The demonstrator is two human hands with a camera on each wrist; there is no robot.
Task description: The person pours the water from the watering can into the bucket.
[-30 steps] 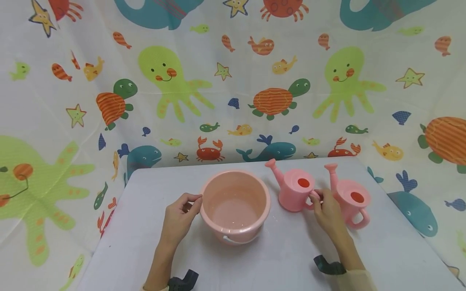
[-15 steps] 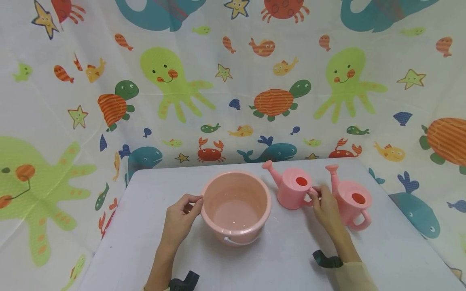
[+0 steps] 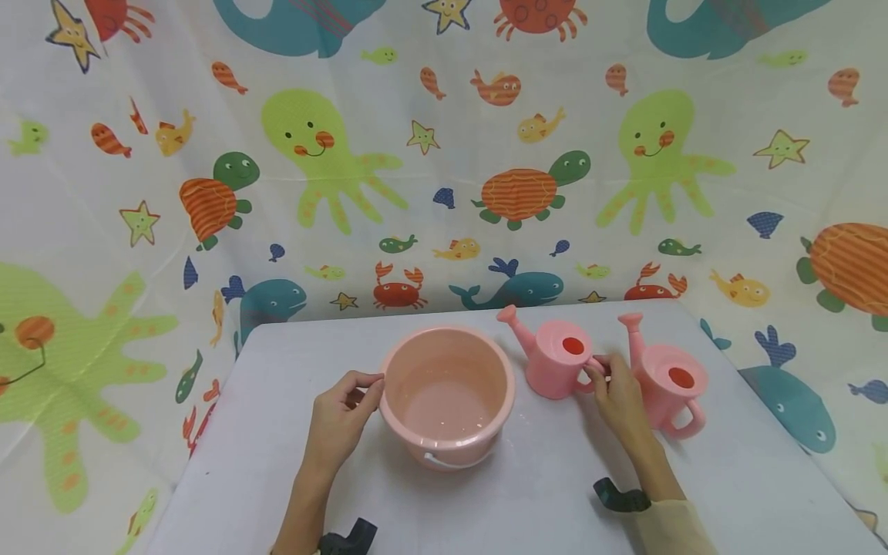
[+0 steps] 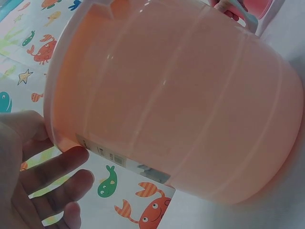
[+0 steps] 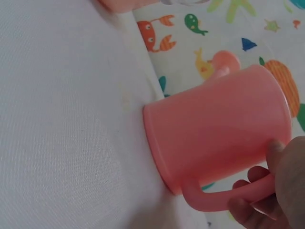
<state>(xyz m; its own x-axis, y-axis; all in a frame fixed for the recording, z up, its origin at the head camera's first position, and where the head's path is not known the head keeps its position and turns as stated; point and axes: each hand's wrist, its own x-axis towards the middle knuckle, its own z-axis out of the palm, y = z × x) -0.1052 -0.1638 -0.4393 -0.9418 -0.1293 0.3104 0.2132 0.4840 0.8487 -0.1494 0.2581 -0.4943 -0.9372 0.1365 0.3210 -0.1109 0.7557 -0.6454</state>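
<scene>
A light pink bucket stands on the white table, with its thin white handle hanging down in front. My left hand pinches the left rim of the bucket; in the left wrist view its thumb and index finger meet at the rim, and the other fingers lie off the wall. To the right of the bucket, a pink watering can stands upright, its spout towards the back left. My right hand grips its handle, fingers curled round it in the right wrist view.
A second pink watering can stands just right of my right hand, spout up and handle to the front. Small drops lie in the bucket and on the table. A sea-animal curtain hangs behind the table.
The held watering can has shifted slightly to the left, towards the bucket, with my right hand. My left hand stays at the rim; the bucket has hardly moved.
</scene>
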